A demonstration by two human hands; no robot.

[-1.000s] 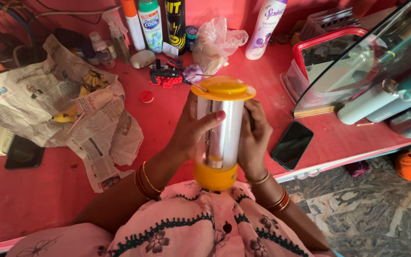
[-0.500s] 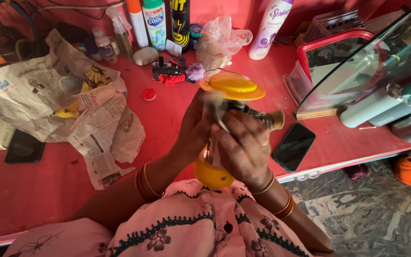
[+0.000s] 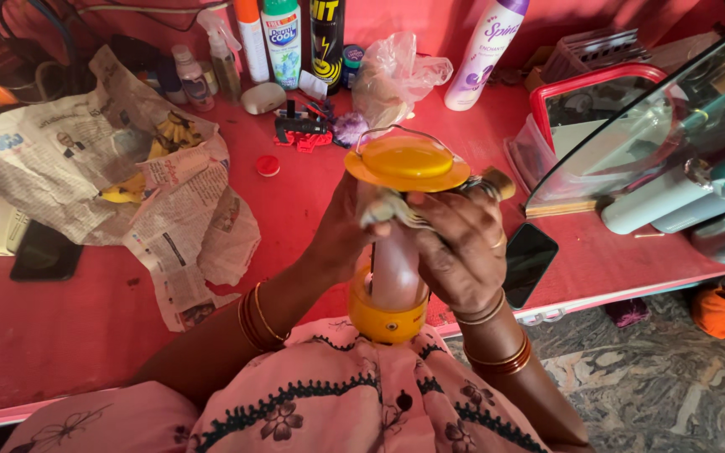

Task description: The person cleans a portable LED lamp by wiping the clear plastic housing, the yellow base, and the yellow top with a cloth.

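We look down on a red counter (image 3: 60, 335) that fills most of the view, with a red wall behind it and a grey marbled floor (image 3: 665, 394) at lower right. At far left a sheet of crumpled newspaper (image 3: 86, 168) lies open on the counter with a few yellow bananas (image 3: 161, 138) resting in its folds, and a dark flat device (image 3: 44, 252) sits just beside its lower edge. Along the back stand a small spray bottle (image 3: 220, 54), a green and white bottle (image 3: 283, 42) and a black and yellow spray can (image 3: 326, 38), near a crinkled clear plastic bag (image 3: 392, 75); what the bag holds we cannot tell. A small red cap (image 3: 268, 166) lies alone on the counter in front of them.

In the middle, over our lap, we hold an upright lantern (image 3: 396, 243) with a yellow top, a shiny cylinder and a yellow base. Our left hand (image 3: 341, 231) is wrapped around the cylinder from the left side. Our right hand (image 3: 463, 247) is closed on a pale cloth (image 3: 388, 210), pressing it against the cylinder just under the yellow top.

Further right, a white and purple spray bottle (image 3: 484, 54) stands at the back, a black phone (image 3: 530, 260) lies near the counter's front edge, and a red-rimmed clear box (image 3: 581, 109) sits beside a tilted glass pane (image 3: 673, 117).
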